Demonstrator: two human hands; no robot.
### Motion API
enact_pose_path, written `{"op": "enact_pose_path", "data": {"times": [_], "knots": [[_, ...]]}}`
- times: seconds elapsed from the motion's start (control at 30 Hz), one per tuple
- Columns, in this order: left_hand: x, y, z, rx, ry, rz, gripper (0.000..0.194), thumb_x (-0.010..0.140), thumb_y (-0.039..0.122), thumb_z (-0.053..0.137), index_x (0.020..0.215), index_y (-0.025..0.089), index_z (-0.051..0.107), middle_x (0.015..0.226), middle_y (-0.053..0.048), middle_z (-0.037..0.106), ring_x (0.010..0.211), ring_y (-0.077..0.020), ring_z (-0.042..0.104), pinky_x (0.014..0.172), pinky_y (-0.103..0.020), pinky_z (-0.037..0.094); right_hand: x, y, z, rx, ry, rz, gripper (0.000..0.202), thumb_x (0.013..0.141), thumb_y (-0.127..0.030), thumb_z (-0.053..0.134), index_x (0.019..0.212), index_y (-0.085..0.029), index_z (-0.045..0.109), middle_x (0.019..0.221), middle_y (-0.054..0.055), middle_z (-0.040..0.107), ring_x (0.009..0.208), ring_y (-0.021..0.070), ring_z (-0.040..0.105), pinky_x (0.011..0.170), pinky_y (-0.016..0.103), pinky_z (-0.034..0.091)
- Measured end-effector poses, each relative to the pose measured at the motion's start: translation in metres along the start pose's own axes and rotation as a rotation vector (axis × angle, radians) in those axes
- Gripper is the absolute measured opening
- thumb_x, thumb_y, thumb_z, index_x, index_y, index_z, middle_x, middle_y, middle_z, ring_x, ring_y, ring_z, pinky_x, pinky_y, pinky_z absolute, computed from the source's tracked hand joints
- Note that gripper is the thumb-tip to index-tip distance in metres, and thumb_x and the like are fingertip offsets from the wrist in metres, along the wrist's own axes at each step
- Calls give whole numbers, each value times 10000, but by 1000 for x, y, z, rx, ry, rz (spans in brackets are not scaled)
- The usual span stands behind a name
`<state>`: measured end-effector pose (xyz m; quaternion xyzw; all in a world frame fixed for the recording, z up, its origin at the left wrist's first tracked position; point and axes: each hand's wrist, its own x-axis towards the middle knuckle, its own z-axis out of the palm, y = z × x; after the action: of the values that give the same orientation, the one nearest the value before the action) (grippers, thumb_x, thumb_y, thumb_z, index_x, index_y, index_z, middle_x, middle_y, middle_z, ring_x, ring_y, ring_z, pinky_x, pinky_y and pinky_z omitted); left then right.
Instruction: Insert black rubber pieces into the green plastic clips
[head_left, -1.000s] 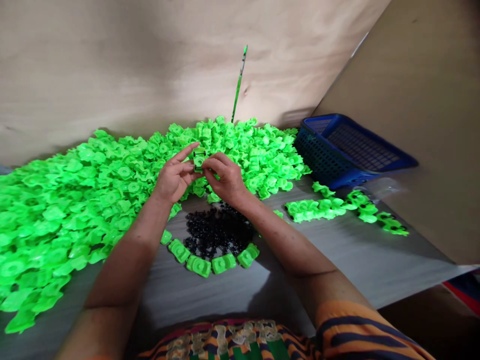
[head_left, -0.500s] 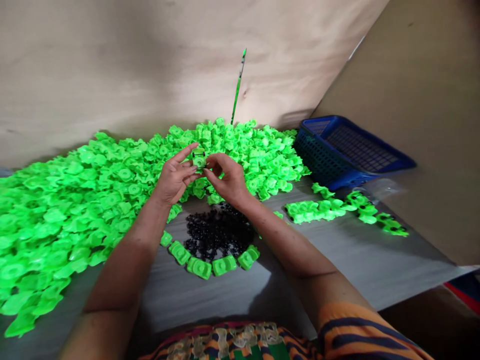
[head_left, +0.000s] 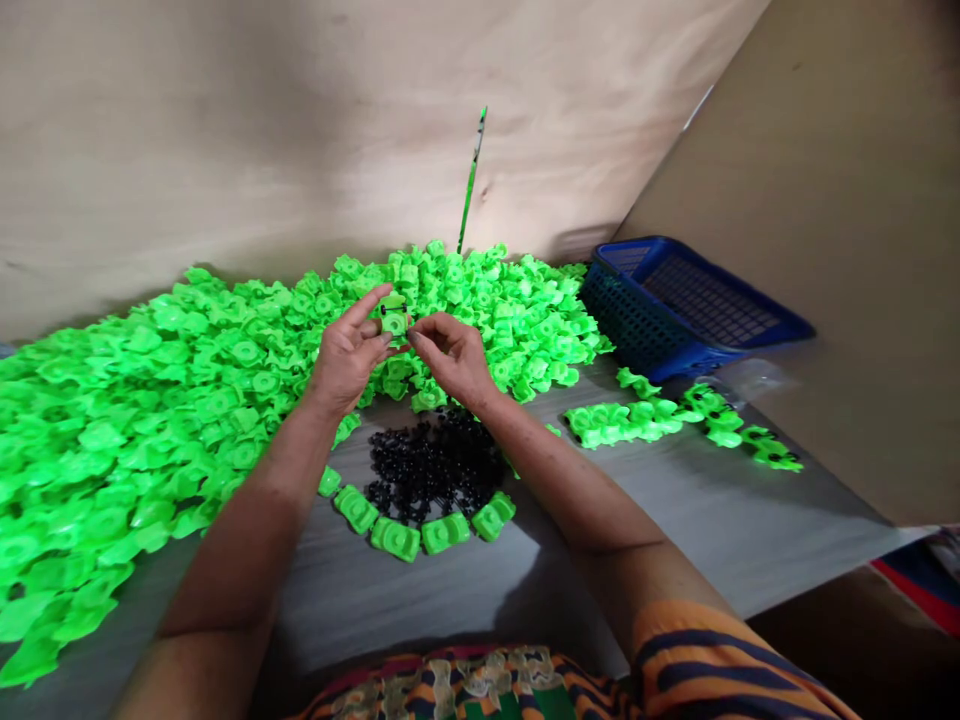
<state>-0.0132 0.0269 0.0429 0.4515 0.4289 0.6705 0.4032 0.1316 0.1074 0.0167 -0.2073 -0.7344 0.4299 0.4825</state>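
My left hand [head_left: 351, 345] grips a small bright green toy car body [head_left: 394, 322], underside towards me. A black wheel axle [head_left: 394, 309] lies across its upper end. My right hand [head_left: 454, 352] has thumb and forefinger pinched together at the lower right edge of the car body; what the fingertips hold there is too small to make out. Below the hands lies a pile of black wheel axles [head_left: 439, 465]. Several green car bodies, one of them a car body [head_left: 395, 539], form an arc along the pile's near side.
A large heap of green car bodies [head_left: 187, 390] covers the left and back of the grey table [head_left: 450, 600]. At right are a row of cars [head_left: 622, 422], overturned cars with black wheels [head_left: 772, 449] and a blue basket [head_left: 637, 320]. A thin green stick [head_left: 469, 190] stands behind the heap.
The view has shifted slightly. Both hands stay together at the car body, whose underside with the axle now faces me a little more fully.
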Motion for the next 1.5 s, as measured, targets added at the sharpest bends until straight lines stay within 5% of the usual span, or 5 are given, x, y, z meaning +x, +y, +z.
{"op": "enact_pose_path", "data": {"times": [0.53,0.8,1.0,1.27,1.5], "knots": [[-2,-2,7,32,47,51,622,787,100,746,1392,245,719,755,33,661,608,-86,536,735,-231,614,2,6,3,129,-22,-8,240,868,-430,663,803,-224,559,722,-36,544,684,123,520,688,276,492],[0,-7,8,21,81,35,572,772,117,773,1331,230,727,695,50,577,705,-133,626,753,-263,621,2,10,6,118,-29,-3,276,897,-453,670,803,-222,552,732,-32,552,703,126,528,683,271,483],[12,8,-21,-88,140,-25,634,806,153,769,1419,273,661,833,14,712,930,-197,763,806,-292,639,-1,-4,-1,-127,5,-94,154,973,-305,591,855,-208,601,784,-10,585,733,133,521,702,279,452],[16,30,-44,-93,153,-40,643,895,293,788,1495,445,611,1027,9,795,1116,-258,756,758,-319,663,-26,-24,42,-759,-739,-302,170,1000,-117,550,1065,-137,705,1036,137,689,1016,256,610,873,376,492],[10,34,-32,-140,120,-58,738,870,266,822,1540,450,574,993,16,792,1060,-253,769,747,-327,665,-32,-24,89,-1023,-888,-430,358,1076,-138,451,1406,-195,578,1314,193,657,1158,313,631,816,401,553]]}}
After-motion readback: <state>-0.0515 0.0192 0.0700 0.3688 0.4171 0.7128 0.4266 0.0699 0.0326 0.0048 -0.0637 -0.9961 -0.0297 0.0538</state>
